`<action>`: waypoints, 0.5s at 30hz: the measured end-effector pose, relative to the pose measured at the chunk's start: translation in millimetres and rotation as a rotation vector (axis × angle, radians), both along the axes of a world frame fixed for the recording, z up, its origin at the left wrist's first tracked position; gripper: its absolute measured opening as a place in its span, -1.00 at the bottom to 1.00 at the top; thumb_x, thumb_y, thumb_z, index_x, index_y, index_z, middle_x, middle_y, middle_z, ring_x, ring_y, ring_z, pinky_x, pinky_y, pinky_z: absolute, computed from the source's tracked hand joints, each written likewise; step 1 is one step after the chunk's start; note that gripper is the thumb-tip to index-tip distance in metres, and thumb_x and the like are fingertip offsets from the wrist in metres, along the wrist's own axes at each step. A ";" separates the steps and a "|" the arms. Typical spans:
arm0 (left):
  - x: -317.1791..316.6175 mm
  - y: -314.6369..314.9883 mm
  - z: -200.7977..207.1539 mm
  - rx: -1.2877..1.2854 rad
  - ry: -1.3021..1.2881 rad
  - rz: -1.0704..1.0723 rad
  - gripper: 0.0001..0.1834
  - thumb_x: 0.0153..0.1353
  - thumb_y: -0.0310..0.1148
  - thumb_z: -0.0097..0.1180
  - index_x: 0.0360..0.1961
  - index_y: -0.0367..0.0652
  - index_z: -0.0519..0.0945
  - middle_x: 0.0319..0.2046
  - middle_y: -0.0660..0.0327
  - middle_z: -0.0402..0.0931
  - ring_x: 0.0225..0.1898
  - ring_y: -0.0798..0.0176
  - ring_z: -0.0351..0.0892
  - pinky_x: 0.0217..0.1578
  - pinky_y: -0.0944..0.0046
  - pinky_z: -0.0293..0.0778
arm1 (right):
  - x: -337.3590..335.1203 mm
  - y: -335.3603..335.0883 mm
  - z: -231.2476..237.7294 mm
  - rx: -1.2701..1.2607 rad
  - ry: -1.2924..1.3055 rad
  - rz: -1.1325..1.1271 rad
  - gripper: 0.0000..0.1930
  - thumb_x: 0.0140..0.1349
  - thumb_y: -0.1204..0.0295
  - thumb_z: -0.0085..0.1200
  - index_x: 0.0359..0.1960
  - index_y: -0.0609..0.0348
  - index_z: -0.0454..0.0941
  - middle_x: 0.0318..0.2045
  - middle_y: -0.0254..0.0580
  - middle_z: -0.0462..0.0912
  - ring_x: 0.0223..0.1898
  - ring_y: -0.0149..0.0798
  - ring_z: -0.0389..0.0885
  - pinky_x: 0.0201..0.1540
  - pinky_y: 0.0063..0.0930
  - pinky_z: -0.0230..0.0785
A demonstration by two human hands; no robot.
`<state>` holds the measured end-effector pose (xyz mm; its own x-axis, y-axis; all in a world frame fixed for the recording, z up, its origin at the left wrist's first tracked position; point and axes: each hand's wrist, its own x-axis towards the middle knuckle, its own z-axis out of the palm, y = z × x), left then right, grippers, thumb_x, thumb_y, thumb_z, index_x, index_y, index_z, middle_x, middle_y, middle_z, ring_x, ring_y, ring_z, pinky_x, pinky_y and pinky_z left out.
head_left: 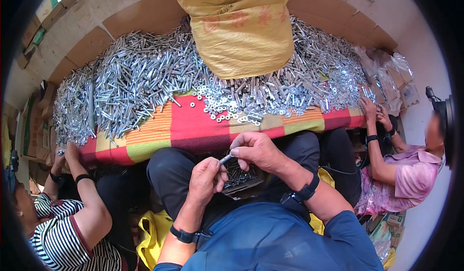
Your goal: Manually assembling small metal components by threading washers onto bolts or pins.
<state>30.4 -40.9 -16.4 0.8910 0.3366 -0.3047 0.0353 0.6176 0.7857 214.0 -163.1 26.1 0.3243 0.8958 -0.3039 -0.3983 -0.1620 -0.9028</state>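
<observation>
Between my thighs, my left hand and my right hand meet at a short silver metal bolt. The left thumb and fingers pinch its lower end. At the upper end, my right thumb and forefinger close on it. Whether a washer or nut sits on the bolt is too small to make out. Below the hands, a box holds more metal pieces. Ahead of my knees, loose washers lie scattered on a checked cloth, in front of a large heap of bolts.
A yellow woven sack rests on the heap's middle. Cardboard lines the back. At the left a person in a striped top handles small parts; at the right another in pink does too. Clear plastic bags stand far right.
</observation>
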 end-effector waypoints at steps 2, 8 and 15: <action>-0.3 -0.5 -0.4 0.001 0.000 0.002 -0.63 0.53 -0.09 -0.02 -0.30 -0.18 0.52 -0.53 0.19 0.58 -0.74 0.45 0.36 -0.73 0.49 0.16 | 1.4 -0.1 -3.9 0.008 0.031 0.016 -0.85 0.38 0.46 0.17 -0.14 0.30 0.58 -0.49 -0.34 0.62 -0.54 -0.50 0.59 -0.49 -0.61 0.47; -0.2 -0.5 -0.7 0.016 -0.015 -0.008 -0.62 0.52 -0.08 0.00 -0.31 -0.19 0.51 -0.54 0.16 0.57 -0.75 0.45 0.32 -0.73 0.48 0.16 | 2.0 -2.6 -15.6 0.014 0.526 0.027 -0.85 0.40 0.42 0.17 -0.15 0.26 0.58 -0.48 -0.34 0.62 -0.56 -0.50 0.58 -0.49 -0.62 0.48; -0.5 0.4 0.9 0.009 -0.048 -0.030 -0.59 0.53 -0.08 -0.03 -0.31 -0.22 0.53 -0.54 0.20 0.55 -0.72 0.47 0.34 -0.69 0.49 0.22 | -0.9 -6.8 -8.2 0.018 0.394 0.067 -0.84 0.43 0.41 0.13 -0.11 0.26 0.58 -0.43 -0.34 0.63 -0.49 -0.52 0.63 -0.48 -0.62 0.49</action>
